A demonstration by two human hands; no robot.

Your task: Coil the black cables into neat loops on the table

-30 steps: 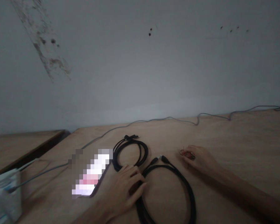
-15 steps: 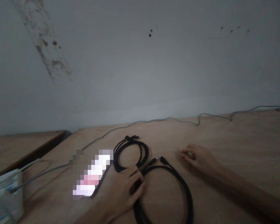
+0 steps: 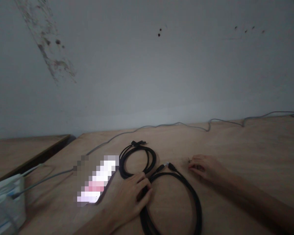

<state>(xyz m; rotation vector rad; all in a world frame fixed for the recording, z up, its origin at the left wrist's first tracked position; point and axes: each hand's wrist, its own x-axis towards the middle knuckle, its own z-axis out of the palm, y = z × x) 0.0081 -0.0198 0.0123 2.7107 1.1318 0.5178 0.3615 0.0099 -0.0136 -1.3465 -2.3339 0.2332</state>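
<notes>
Two coiled black cables lie on a wooden table (image 3: 247, 156). The small coil (image 3: 137, 159) is farther away; the large coil (image 3: 176, 202) reaches the near edge of view. My left hand (image 3: 133, 197) rests on the near left part of the large coil, fingers curled over the strands. My right hand (image 3: 205, 169) lies on the table to the right of the large coil's plugs (image 3: 168, 167), fingers curled around a small object I cannot make out.
A lit phone (image 3: 96, 182) lies left of the coils. A grey cable (image 3: 176, 125) runs along the table's back edge by the wall. A white bag (image 3: 5, 202) sits at the near left. Another table surface (image 3: 22, 151) stands at left.
My right hand has closed more over the small reddish thing, which showed between its fingers before. My left hand has stayed on the large coil.
</notes>
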